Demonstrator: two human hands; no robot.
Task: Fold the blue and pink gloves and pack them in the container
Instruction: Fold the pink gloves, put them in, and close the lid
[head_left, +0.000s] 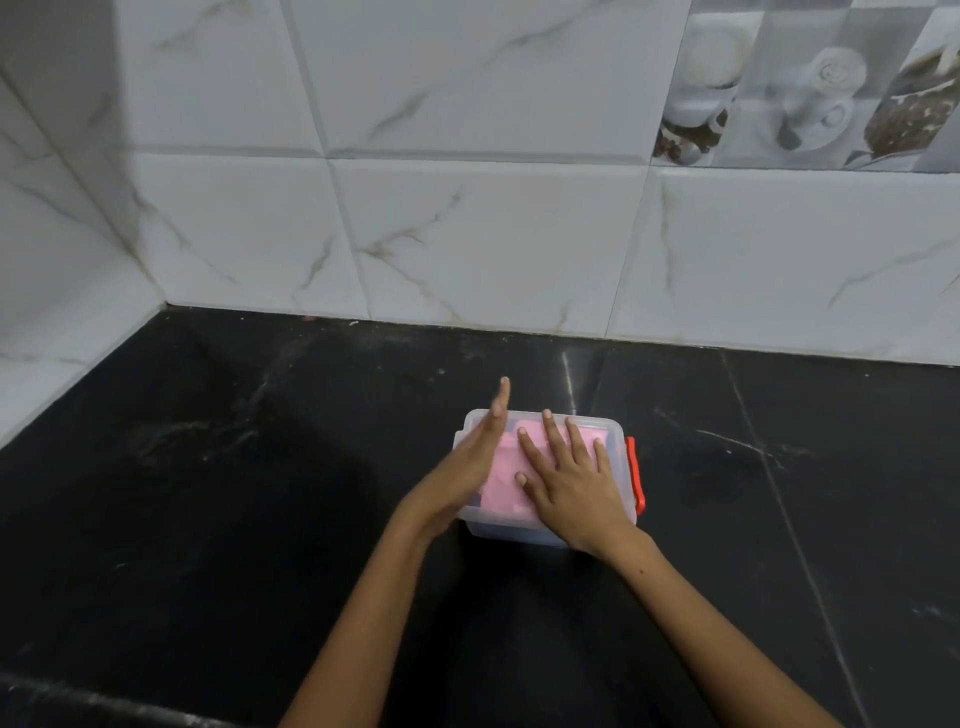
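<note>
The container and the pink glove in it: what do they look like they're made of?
Container: looks like translucent, frosted plastic; the pink shows dimly through its walls, and an orange-red latch sits on its right side, likely plastic too.
Pink glove: seems thin and matte, lying flat under the right hand. Rubber or soft fabric, I can't tell.
</note>
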